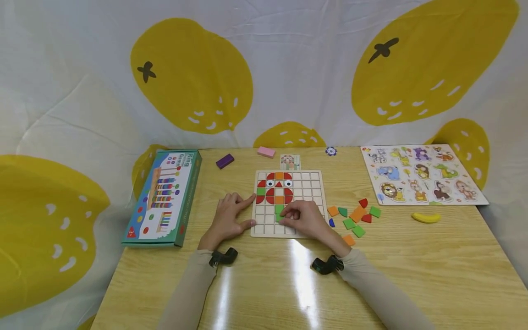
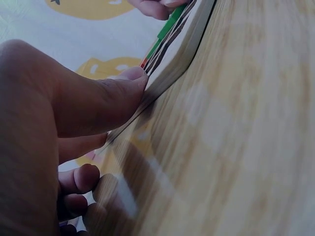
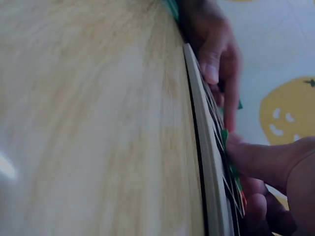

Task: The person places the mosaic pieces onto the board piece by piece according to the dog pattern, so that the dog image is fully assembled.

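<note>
A wooden grid board [image 1: 305,233] lies on the table, with red, orange, white-and-black eye and green tiles set in its cells. My right hand [image 1: 304,217] is over its lower middle, thumb and fingertips pinching a green square tile [image 1: 279,217] just below another green square [image 1: 279,209]. In the right wrist view, the thumb [image 3: 261,160] rests against the green tile's edge. My left hand [image 1: 228,216] lies at the board's left side. Its index finger and thumb [image 2: 106,101] reach out and touch the board's edge, while the other fingers bend loosely.
Loose tiles [image 1: 358,213] in several colours lie right of the board. A pattern card [image 1: 290,162] sits behind it, near pink [image 1: 266,152] and purple blocks [image 1: 224,161]. A game box [image 1: 165,197] stands left; an animal puzzle [image 1: 420,176] and toy banana [image 1: 426,217] lie right.
</note>
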Motion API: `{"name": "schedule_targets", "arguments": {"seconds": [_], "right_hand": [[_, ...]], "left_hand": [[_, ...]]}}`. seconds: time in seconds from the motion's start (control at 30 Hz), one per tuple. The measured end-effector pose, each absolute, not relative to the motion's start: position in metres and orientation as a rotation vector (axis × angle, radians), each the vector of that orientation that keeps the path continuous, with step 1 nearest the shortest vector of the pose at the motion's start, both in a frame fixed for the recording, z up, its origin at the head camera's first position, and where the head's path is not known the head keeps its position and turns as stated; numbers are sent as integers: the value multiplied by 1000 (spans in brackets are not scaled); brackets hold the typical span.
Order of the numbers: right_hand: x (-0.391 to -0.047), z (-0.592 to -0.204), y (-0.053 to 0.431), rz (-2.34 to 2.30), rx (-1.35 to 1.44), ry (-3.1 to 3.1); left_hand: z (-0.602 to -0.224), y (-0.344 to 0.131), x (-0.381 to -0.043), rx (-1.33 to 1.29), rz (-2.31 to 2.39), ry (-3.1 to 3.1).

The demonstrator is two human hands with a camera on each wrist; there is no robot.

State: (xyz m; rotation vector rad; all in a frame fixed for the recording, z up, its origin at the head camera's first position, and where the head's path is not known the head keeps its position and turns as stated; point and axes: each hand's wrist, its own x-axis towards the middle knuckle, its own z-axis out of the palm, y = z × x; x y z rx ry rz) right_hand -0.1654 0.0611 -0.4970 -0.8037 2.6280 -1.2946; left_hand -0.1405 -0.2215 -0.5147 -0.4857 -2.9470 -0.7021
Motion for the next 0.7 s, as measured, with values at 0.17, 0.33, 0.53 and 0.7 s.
{"name": "schedule_targets", "arguments": {"seconds": [0.17,0.33,0.53,0.7], "right_hand": [[-165,-499,57,-1264,-798,2664],[-165,-498,57,-1231,-795,2668],[-166,-492,72,-1314,-927,2618],[-165,-478,136,-1254,-925,2697]], "left_hand": [[-514,-222,-140,-483,-691,-2958],[-514,-222,-140,-487,-685,-2960],[-514,-221,-139,-477,-699,-2951],[-514,-221,-138,-473,-675,-2957]]}}
